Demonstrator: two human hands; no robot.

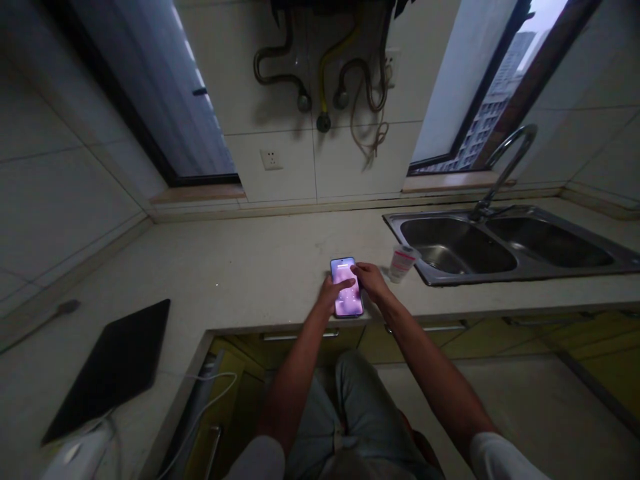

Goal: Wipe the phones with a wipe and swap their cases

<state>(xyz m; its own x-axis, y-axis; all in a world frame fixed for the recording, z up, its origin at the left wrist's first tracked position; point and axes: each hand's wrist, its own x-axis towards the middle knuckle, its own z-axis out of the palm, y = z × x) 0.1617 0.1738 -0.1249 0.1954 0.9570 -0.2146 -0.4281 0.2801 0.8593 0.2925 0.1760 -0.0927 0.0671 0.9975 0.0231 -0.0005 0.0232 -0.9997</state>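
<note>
A slim smartphone with a glowing pink-violet screen (347, 288) lies flat on the pale cream countertop (240, 267), near the centre of the frame. Resting it there leaves the counter to bear its weight, so neither hand seems to need to grip it. The person's left hand (333, 295) comes in from the lower middle, its fingers stretched out and lying close together across the lower screen. The right hand (369, 280) reaches from the lower right, its fingers lightly curved over the phone's upper right corner. Neither hand pinches the phone, though the exact finger contact is too small to tell.

Just right of the phone stands a white-and-pink plastic cup (401, 262), close to the rim of the stainless-steel double sink (480, 279), perhaps kept within reach of the water. A curved chrome gooseneck faucet (520, 143) rises behind the bowls at the right. At the lower left, a flat black rectangular tablet (113, 370) lies on the counter, with a thin white cable (210, 393) trailing down past the counter's edge.
</note>
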